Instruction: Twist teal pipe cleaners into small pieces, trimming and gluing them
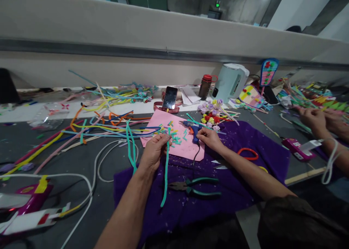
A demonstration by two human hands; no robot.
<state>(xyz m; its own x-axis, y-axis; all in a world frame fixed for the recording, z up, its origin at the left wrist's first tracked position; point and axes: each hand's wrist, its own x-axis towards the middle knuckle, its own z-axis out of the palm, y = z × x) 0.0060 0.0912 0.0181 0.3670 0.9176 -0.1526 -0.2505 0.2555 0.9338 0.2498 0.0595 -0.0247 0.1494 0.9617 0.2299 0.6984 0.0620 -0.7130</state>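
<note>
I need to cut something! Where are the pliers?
The pliers lie on the purple cloth, low in the middle, between the person's forearms, right of the dangling teal pipe cleaner.

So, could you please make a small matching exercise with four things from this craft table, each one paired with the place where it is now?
Things:
1. long teal pipe cleaner
2. blue glue gun
3. green-handled pliers
4. black smartphone

Places:
a. lying on the purple cloth, between the two forearms
b. propped upright behind the pink paper sheet
c. held in the left hand, hanging down over the cloth
d. under the right hand, on the pink sheet

Pairs: 1-c, 2-d, 3-a, 4-b
</note>
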